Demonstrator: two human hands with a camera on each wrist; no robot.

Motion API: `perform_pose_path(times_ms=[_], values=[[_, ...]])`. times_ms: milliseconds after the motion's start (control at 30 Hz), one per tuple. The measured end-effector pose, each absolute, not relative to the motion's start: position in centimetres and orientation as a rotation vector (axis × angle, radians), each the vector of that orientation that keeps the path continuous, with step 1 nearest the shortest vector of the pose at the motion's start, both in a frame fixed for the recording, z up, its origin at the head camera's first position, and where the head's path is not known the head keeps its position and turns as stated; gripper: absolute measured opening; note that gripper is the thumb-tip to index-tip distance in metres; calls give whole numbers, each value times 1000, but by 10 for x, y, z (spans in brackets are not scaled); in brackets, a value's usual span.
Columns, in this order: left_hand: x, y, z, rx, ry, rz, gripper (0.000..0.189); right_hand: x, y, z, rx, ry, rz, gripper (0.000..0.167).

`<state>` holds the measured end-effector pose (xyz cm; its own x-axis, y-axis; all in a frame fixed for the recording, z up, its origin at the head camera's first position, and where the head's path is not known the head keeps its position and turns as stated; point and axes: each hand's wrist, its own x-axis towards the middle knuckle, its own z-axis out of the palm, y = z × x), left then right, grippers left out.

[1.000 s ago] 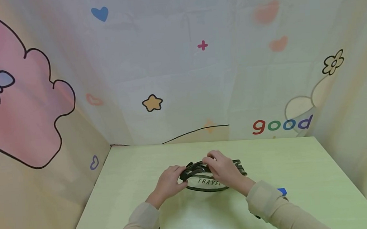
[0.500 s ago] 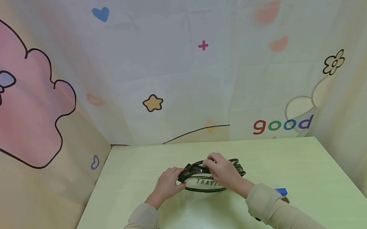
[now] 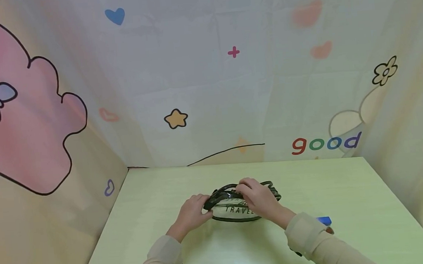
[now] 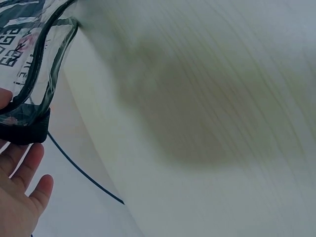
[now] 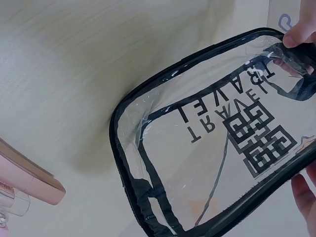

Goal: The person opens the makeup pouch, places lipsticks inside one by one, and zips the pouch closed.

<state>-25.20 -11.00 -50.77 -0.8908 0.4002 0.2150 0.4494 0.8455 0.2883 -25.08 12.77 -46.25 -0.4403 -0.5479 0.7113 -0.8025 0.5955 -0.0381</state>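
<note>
A clear plastic travel pouch [image 3: 232,211] with black piping and "TRAVEL" lettering is held at the middle of the table. My left hand [image 3: 192,213] grips its left end, thumb on the near side. In the left wrist view, the left hand [image 4: 22,200] has fingers spread below the pouch's dark corner [image 4: 27,129]. My right hand [image 3: 259,198] pinches the pouch's upper black edge, its fingertips partly hidden. The right wrist view shows the pouch's see-through face [image 5: 197,158] upside down, with the left thumb [image 5: 297,35] on one corner and right fingers [image 5: 302,192] at the opposite edge.
To the right on the pale table [image 3: 366,202] lies a blue object [image 3: 324,221], with a small brown thing [image 3: 329,230] partly behind the right sleeve. A pink object [image 5: 32,177] with a clear part beside it shows in the right wrist view. A printed curtain [image 3: 208,86] closes off the back.
The pouch has shifted slightly left with my left hand, and more of its lettered front shows. My right hand has come down a little, still pinching the upper edge.
</note>
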Motion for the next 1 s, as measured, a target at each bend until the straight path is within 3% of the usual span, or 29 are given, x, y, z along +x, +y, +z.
perform_pose_path(times_ms=[200, 333, 467, 633, 1000], values=[[-255, -113, -512, -661, -2848, -532, 38, -250, 120, -466, 1028, -2192, 473, 18], [-258, -115, -515, -646, -2865, -534, 43, -250, 113, -470, 996, -2183, 426, 10], [-259, -113, -511, -656, -2857, -558, 51, -250, 107, -473, 966, -2157, 395, 26], [-260, -106, -502, -698, -2824, -510, 57, -252, 103, -479, 941, -2153, 356, 10], [-254, -86, -489, -881, -2751, -481, 55, -255, 106, -497, 968, -2165, 304, 13]])
